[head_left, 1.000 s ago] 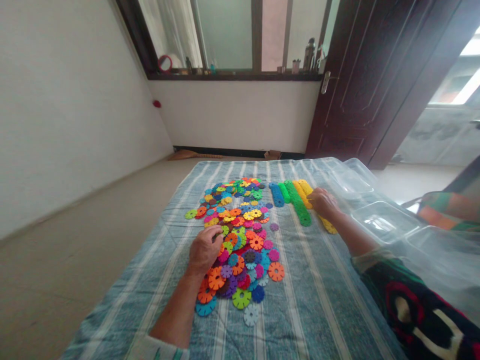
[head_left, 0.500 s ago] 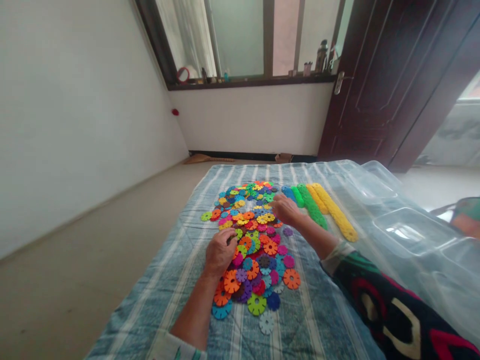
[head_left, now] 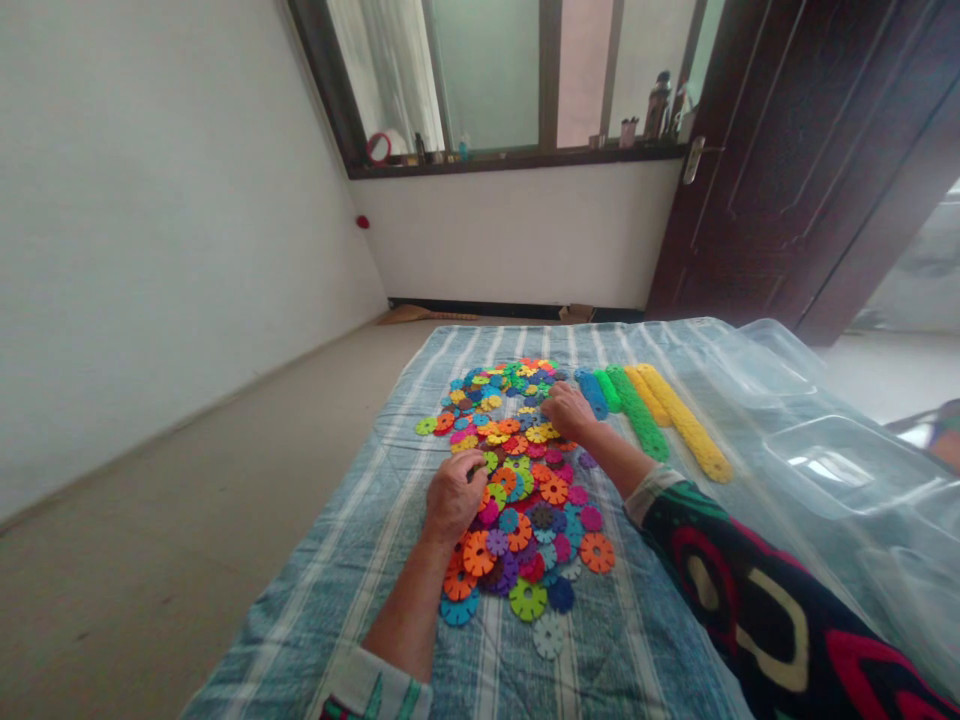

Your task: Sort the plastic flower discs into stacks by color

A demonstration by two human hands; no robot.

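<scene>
A spread of many coloured plastic snowflake discs lies on a blue striped cloth. My left hand rests on the pile's left side, fingers curled and pinched on a disc at its fingertips. My right hand reaches over the far part of the pile, fingers bent down onto the discs; what it holds, if anything, is hidden. To the right of that hand lie stacked rows of discs: a blue row, green rows and yellow rows.
Clear plastic containers stand along the cloth's right side. Bare floor lies to the left. Beyond are a white wall, a window sill with bottles and a dark wooden door.
My right hand left the yellow row and moved left onto the far part of the disc pile. My left hand stayed on the pile. The camera turned a little to the left.
</scene>
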